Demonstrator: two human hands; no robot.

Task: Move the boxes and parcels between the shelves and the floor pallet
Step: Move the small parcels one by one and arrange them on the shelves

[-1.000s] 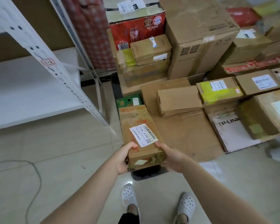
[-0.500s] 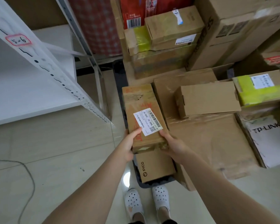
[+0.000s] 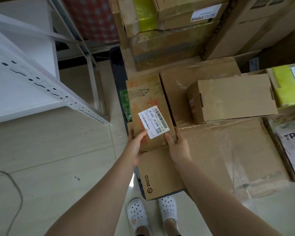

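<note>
1. A pair of white shoes (image 3: 137, 214) with holes stands on the pale tiled floor (image 3: 66, 150), toes by the near end of a brown PICO box (image 3: 160, 176).
2. The PICO box lies flat at the near corner of a dark pallet (image 3: 117, 74).
3. The left hand (image 3: 135, 144) has its thumb on top of a long labelled box (image 3: 148, 99), next to the white label (image 3: 153, 122). The fingers go round the box's left edge, so this grip is clamped on the box.
4. The right hand (image 3: 178, 147) holds the near right corner of the same box, thumb on top and fingers curled over the edge. This grip is clamped on it as well.
5. The labelled box points away from the person, its near end over the far end of the PICO box. A green box (image 3: 124, 103) shows under its left side. I cannot tell whether it rests on them or is held just above.
6. Just to its right lies a big flat taped box (image 3: 228, 150) with a smaller box (image 3: 232, 97) on top. Further right are a white TP-Link box (image 3: 293, 147) and a yellow-taped box (image 3: 288, 86).
7. On the left stand a white shelf (image 3: 15, 99) and a grey cable (image 3: 21, 200) on the floor.
8. Farthest off are a stack of boxes (image 3: 169, 40) and a red checked cloth (image 3: 92, 16).
</note>
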